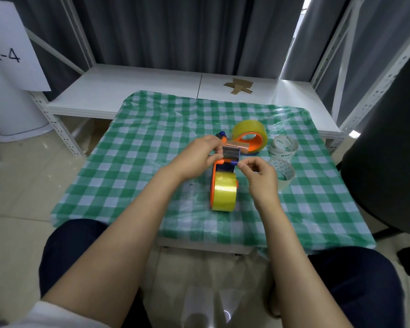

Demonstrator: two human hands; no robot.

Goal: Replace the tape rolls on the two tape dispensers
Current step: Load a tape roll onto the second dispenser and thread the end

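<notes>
Both hands (200, 157) pinch near dispenser's (224, 185) tape end

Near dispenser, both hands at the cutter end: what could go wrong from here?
1. The left hand pinches right at the near dispenser's cutter end, so fingertips could catch the blade, which I can't clearly see.
2. The tape end looks loose between the hands; the right hand could let it fold and stick to itself.
3. The empty cores sit close by the right hand and might get knocked.

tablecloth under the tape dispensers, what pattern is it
Green and white checks on the tablecloth, clearest in the head view.
</notes>
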